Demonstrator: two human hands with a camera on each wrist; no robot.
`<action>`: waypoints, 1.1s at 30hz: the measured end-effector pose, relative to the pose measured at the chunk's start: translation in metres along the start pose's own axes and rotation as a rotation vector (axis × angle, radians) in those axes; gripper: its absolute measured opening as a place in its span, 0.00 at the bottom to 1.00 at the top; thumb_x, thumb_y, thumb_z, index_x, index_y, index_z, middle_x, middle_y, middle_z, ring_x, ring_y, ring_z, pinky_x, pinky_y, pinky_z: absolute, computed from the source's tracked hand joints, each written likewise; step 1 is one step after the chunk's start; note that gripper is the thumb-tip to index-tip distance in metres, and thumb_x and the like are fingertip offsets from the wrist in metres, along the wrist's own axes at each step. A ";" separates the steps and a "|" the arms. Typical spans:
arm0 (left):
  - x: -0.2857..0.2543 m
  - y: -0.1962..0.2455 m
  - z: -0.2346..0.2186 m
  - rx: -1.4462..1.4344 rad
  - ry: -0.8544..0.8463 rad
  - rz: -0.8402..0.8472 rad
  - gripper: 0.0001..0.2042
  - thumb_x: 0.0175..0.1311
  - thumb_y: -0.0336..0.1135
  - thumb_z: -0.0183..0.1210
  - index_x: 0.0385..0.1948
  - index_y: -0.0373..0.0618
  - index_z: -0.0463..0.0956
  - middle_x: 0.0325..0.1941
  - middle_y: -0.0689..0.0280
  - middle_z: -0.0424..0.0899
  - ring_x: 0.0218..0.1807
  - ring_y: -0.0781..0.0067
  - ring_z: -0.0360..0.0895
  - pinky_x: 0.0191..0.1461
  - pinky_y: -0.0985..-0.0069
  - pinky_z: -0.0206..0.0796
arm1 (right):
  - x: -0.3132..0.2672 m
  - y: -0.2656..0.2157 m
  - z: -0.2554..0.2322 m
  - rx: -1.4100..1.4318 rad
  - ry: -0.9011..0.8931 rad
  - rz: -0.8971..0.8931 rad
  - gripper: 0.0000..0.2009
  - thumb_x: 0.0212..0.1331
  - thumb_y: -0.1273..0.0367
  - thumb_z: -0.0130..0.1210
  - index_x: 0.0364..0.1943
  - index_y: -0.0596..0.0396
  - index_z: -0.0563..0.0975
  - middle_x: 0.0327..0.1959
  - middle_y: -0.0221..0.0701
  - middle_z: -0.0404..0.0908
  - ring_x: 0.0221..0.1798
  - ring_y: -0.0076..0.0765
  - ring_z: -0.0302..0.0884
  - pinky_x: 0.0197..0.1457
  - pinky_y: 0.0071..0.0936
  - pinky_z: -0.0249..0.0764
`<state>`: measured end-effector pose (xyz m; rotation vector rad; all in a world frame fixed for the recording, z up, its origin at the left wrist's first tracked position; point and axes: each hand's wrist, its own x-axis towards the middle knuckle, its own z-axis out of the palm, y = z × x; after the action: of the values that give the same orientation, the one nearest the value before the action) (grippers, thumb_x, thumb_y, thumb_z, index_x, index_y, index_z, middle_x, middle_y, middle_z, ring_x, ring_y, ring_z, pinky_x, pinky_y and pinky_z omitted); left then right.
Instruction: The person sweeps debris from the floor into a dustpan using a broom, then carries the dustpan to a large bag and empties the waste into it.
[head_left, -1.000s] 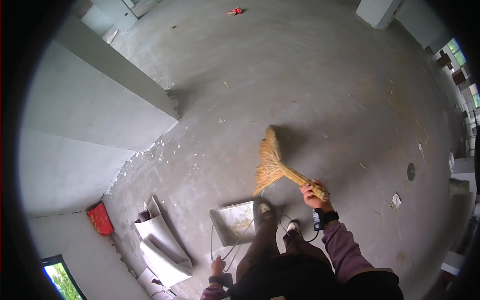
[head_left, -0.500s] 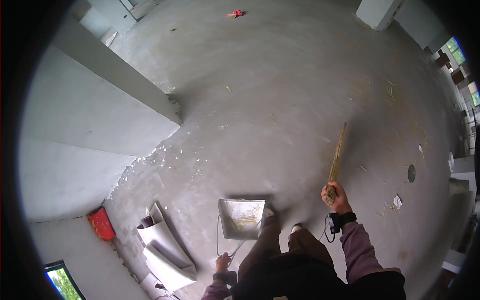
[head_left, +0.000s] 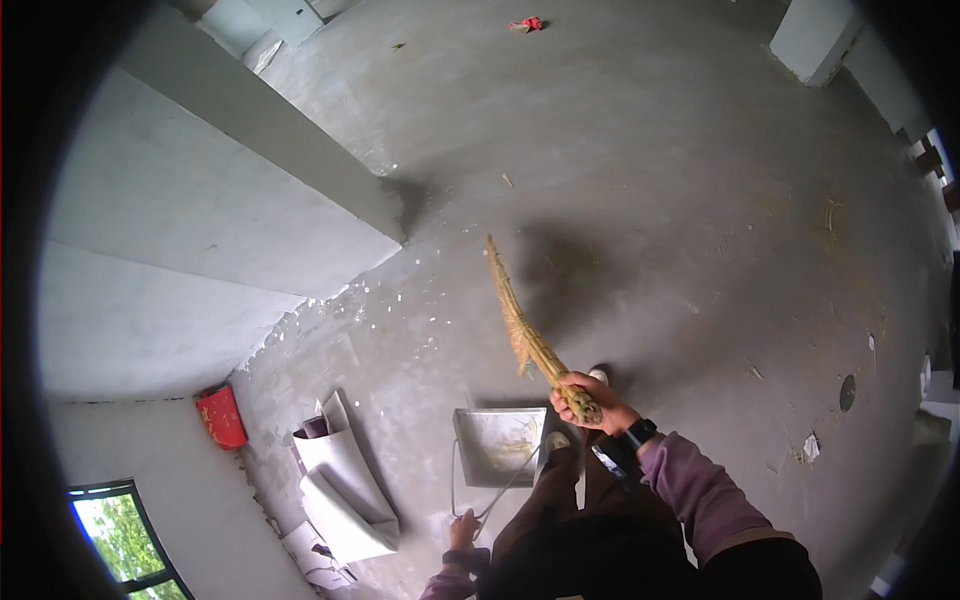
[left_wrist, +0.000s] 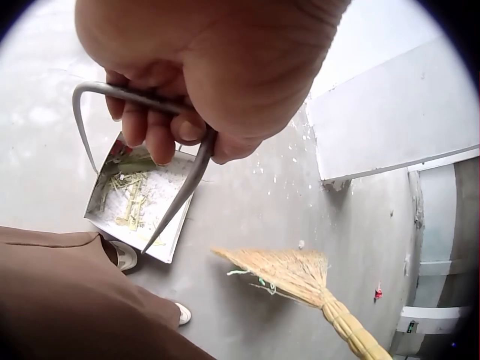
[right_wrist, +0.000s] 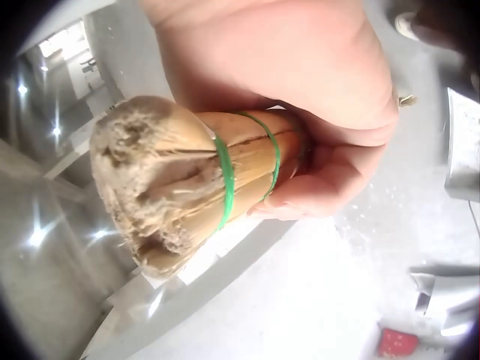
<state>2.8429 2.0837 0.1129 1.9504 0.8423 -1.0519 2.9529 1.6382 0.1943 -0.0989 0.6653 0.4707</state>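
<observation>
My right hand grips a straw broom by the end of its handle. In the head view the broom is seen edge-on, its bristles reaching forward and left over the floor. The right wrist view shows the bound handle end with green bands, fingers curled round it. Low on the left, my left hand holds the bent metal handle of a dustpan. The metal dustpan sits beside my foot, with straw bits inside. In the left wrist view the broom head fans out.
A folded white sheet lies left of the dustpan, and a red object sits against the wall. White flakes dot the floor along the wall's base. Straw and a paper scrap lie on the right.
The broom swung from the left out to the right side, then back left across the front of my feet. My left hand keeps hold of the dustpan handle. The head view has shifted slightly.
</observation>
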 end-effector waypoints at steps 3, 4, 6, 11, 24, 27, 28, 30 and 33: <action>0.006 -0.002 0.009 0.094 0.044 -0.023 0.20 0.58 0.48 0.47 0.26 0.37 0.77 0.26 0.58 0.81 0.31 0.68 0.78 0.37 0.72 0.67 | 0.056 -0.026 0.033 0.118 -0.097 0.086 0.12 0.55 0.66 0.52 0.36 0.59 0.66 0.26 0.33 0.72 0.25 0.27 0.70 0.25 0.21 0.69; 0.004 -0.001 0.012 0.105 0.037 0.011 0.19 0.58 0.47 0.47 0.26 0.38 0.77 0.25 0.59 0.81 0.31 0.67 0.78 0.36 0.72 0.67 | 0.074 -0.036 0.037 0.180 -0.117 0.112 0.12 0.54 0.66 0.53 0.35 0.59 0.66 0.26 0.33 0.72 0.25 0.27 0.70 0.26 0.21 0.69; -0.002 0.004 0.016 0.133 0.020 0.076 0.17 0.58 0.46 0.47 0.27 0.40 0.76 0.25 0.59 0.81 0.30 0.67 0.78 0.35 0.71 0.67 | 0.110 -0.059 0.034 0.206 -0.135 0.119 0.12 0.52 0.67 0.55 0.35 0.59 0.67 0.26 0.32 0.72 0.26 0.28 0.72 0.25 0.21 0.69; -0.002 0.009 0.022 0.101 0.021 0.017 0.06 0.54 0.36 0.52 0.27 0.45 0.70 0.25 0.56 0.79 0.29 0.58 0.77 0.31 0.66 0.66 | 0.108 -0.114 0.007 0.445 -0.153 0.075 0.15 0.52 0.66 0.54 0.37 0.62 0.67 0.26 0.32 0.70 0.27 0.27 0.70 0.26 0.20 0.68; 0.022 0.111 0.042 0.208 -0.036 0.103 0.12 0.57 0.41 0.50 0.25 0.40 0.75 0.24 0.61 0.79 0.27 0.72 0.75 0.34 0.73 0.66 | -0.181 -0.178 -0.157 0.947 -0.107 -0.463 0.31 0.51 0.63 0.55 0.52 0.71 0.54 0.30 0.32 0.70 0.26 0.25 0.71 0.25 0.19 0.66; 0.026 0.144 0.049 0.063 0.038 -0.005 0.16 0.55 0.43 0.52 0.24 0.36 0.76 0.22 0.61 0.79 0.26 0.73 0.74 0.33 0.75 0.64 | -0.233 -0.188 -0.185 0.934 -0.088 -0.663 0.29 0.51 0.63 0.55 0.50 0.71 0.57 0.29 0.32 0.70 0.26 0.25 0.71 0.26 0.20 0.67; 0.026 0.153 0.050 0.039 0.039 0.011 0.16 0.55 0.43 0.52 0.24 0.37 0.75 0.21 0.61 0.78 0.25 0.73 0.73 0.32 0.75 0.64 | -0.247 -0.192 -0.197 0.905 -0.072 -0.713 0.28 0.52 0.63 0.55 0.49 0.71 0.58 0.29 0.32 0.70 0.26 0.25 0.71 0.26 0.20 0.68; 0.028 0.168 0.050 -0.008 0.039 0.044 0.16 0.56 0.44 0.53 0.22 0.38 0.73 0.19 0.62 0.76 0.23 0.72 0.71 0.29 0.76 0.63 | -0.269 -0.198 -0.208 0.848 -0.038 -0.815 0.26 0.53 0.64 0.54 0.48 0.71 0.59 0.29 0.32 0.71 0.26 0.25 0.71 0.26 0.20 0.69; 0.034 0.183 0.046 -0.034 0.034 0.090 0.14 0.56 0.43 0.53 0.20 0.40 0.71 0.18 0.62 0.76 0.22 0.73 0.71 0.28 0.76 0.63 | -0.276 -0.211 -0.200 0.703 0.010 -0.855 0.18 0.53 0.65 0.53 0.41 0.65 0.65 0.29 0.31 0.72 0.26 0.26 0.71 0.27 0.20 0.71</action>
<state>2.9892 1.9595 0.1208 1.9637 0.7777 -0.9486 2.7450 1.2956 0.1941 0.2755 0.6993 -0.5941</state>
